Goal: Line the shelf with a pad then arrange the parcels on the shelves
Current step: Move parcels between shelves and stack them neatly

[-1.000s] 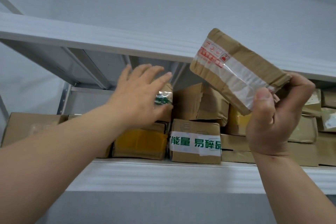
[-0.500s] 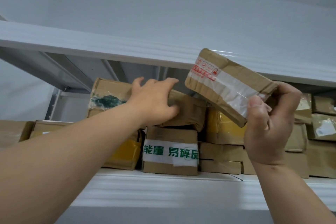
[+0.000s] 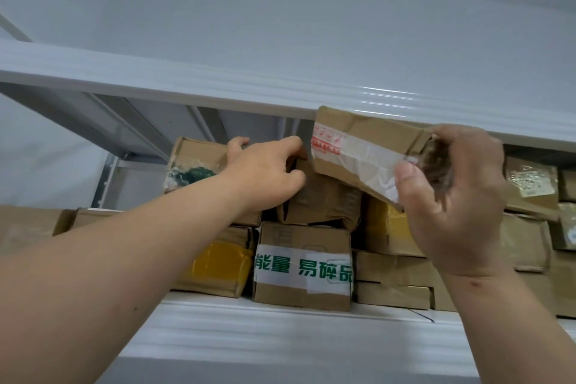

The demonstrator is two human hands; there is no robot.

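Both hands are up at the parcel-filled shelf (image 3: 280, 318). Left hand (image 3: 265, 171) reaches in with its fingers curled over the top of a crumpled brown parcel (image 3: 324, 199) in the upper layer, gripping or pressing it; which of the 2 cannot be told. Right hand (image 3: 452, 196) pinches the near end of a taped cardboard parcel (image 3: 364, 150), thumb on the clear tape and fingers over the top, holding it tilted with its far end just under the edge of the upper shelf (image 3: 218, 84).

The step in hand looks like fitting this parcel onto the top layer, above the yellow-taped parcel (image 3: 386, 221) and beside the crumpled one. To do it well, the left hand should steady or nudge the crumpled parcel leftward toward the green-stained box (image 3: 193, 165) so a gap opens. The right hand should level its parcel first, since headroom under the upper shelf looks tight, then slide it in flat. The box with green characters (image 3: 302, 268) below carries the stack, so pushing hard could shift it.
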